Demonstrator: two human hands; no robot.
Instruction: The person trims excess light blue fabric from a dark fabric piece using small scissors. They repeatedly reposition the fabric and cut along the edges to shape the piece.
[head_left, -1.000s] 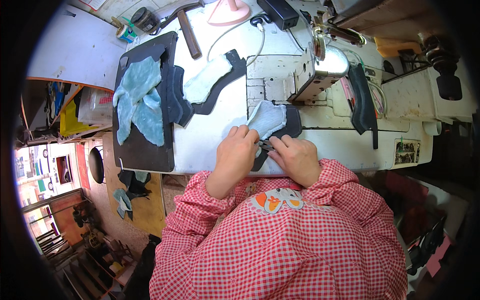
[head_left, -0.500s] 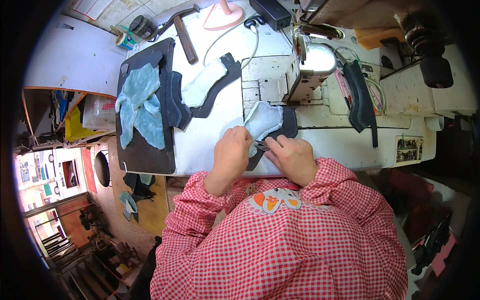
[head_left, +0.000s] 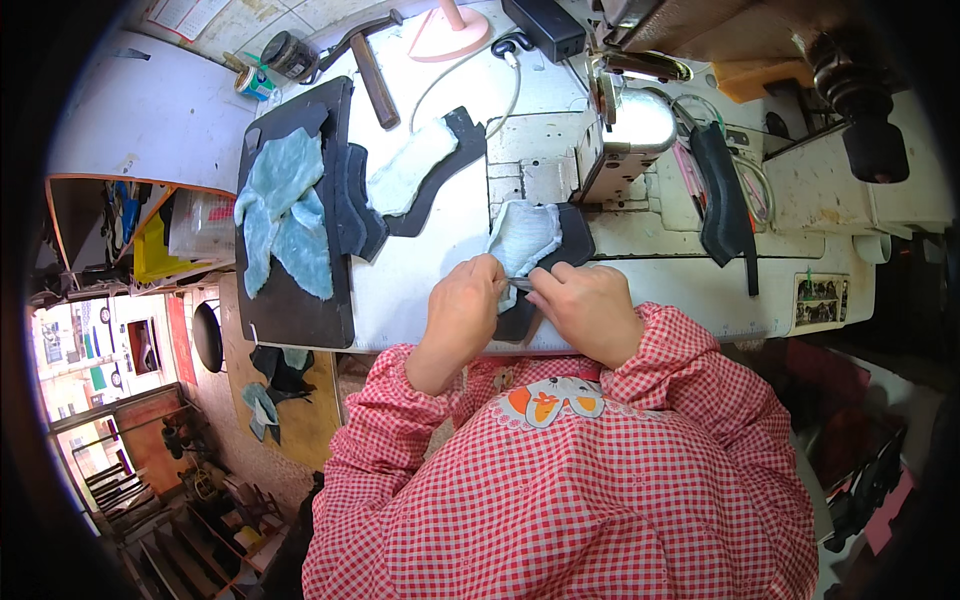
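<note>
At the front of the sewing table, my left hand (head_left: pixel 466 308) pinches the left edge of a pale fleece-lined piece (head_left: pixel 526 238). This piece lies over a black panel (head_left: pixel 575 238). Close beside it, my right hand (head_left: pixel 590 310) is closed on small metal snips (head_left: pixel 520 284), whose tips meet the fleece edge near my left fingertips. Most of the tool is hidden by my fingers. Another pale fleece piece on black backing (head_left: pixel 410 170) lies farther left, beside dark curved pieces (head_left: pixel 360 205).
A sewing machine head (head_left: pixel 635 125) stands just beyond my hands. Blue fleece pieces (head_left: pixel 290 210) rest on a black board (head_left: pixel 335 300) at left. A hammer (head_left: pixel 372 80), a pink stand base (head_left: pixel 450 38) and a cable are at the back. A black strip (head_left: pixel 722 200) lies right.
The snips have turned more level at the fleece edge, and my right hand has shifted slightly right. The fleece piece has bent and drawn in a little. My left hand keeps its pinch.
</note>
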